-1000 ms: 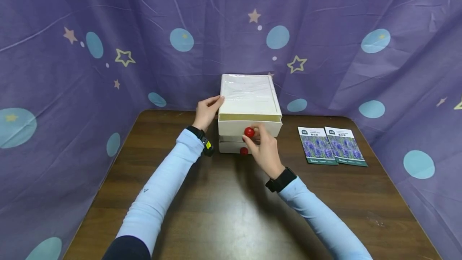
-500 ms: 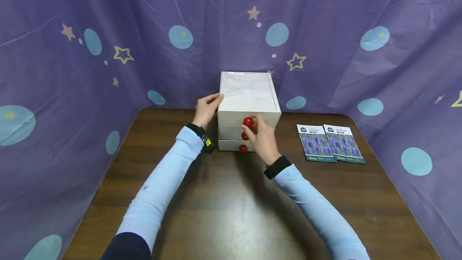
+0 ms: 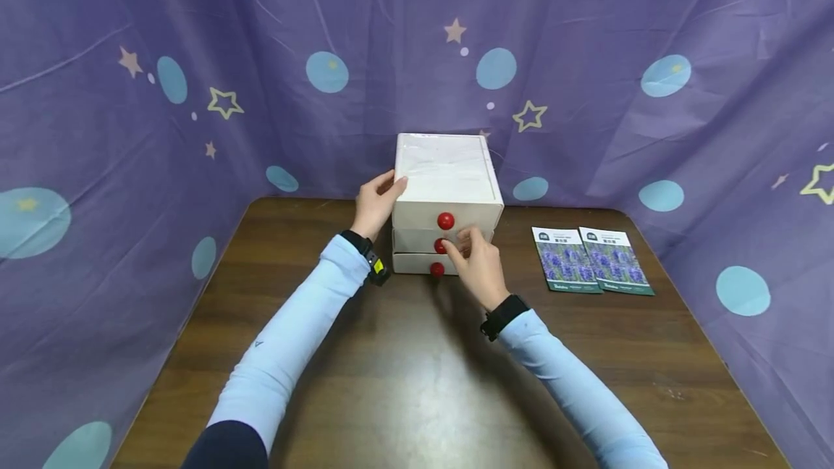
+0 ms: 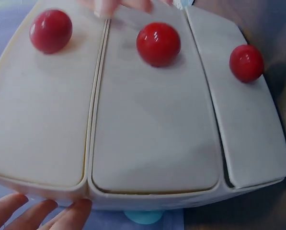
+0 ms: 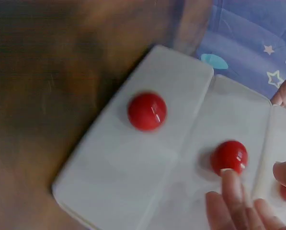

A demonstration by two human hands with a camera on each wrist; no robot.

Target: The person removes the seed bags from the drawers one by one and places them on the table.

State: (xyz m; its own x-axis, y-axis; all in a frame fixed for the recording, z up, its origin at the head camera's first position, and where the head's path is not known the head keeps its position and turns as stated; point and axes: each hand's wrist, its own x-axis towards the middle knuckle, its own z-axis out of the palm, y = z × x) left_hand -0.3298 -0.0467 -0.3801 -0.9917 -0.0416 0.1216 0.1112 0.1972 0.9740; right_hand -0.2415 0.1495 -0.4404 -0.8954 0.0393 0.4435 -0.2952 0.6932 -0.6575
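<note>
A small white chest of drawers (image 3: pixel 446 165) stands on the table, its several stacked parts including a top drawer (image 3: pixel 417 214), a middle drawer (image 3: pixel 413 240) and a bottom drawer (image 3: pixel 413 263), all pushed in. Each front has a round red knob: top (image 3: pixel 446 221), middle (image 4: pixel 158 44) and bottom (image 5: pixel 147 111). My left hand (image 3: pixel 374 206) rests against the chest's upper left edge, fingertips on its side. My right hand (image 3: pixel 481 266) is in front of the drawers, thumb and fingers spread beside the middle knob. A firm grip on it is not visible.
Two booklets (image 3: pixel 567 259) with purple flower covers lie overlapping to the right of the chest. Behind the brown wooden table (image 3: pixel 404 368) hangs a purple curtain (image 3: pixel 391 20) with stars and blue spots.
The top drawer, pulled out a little before, has slid back in under my right hand. That hand then left the top knob and moved down towards the middle one. My left hand stayed put.
</note>
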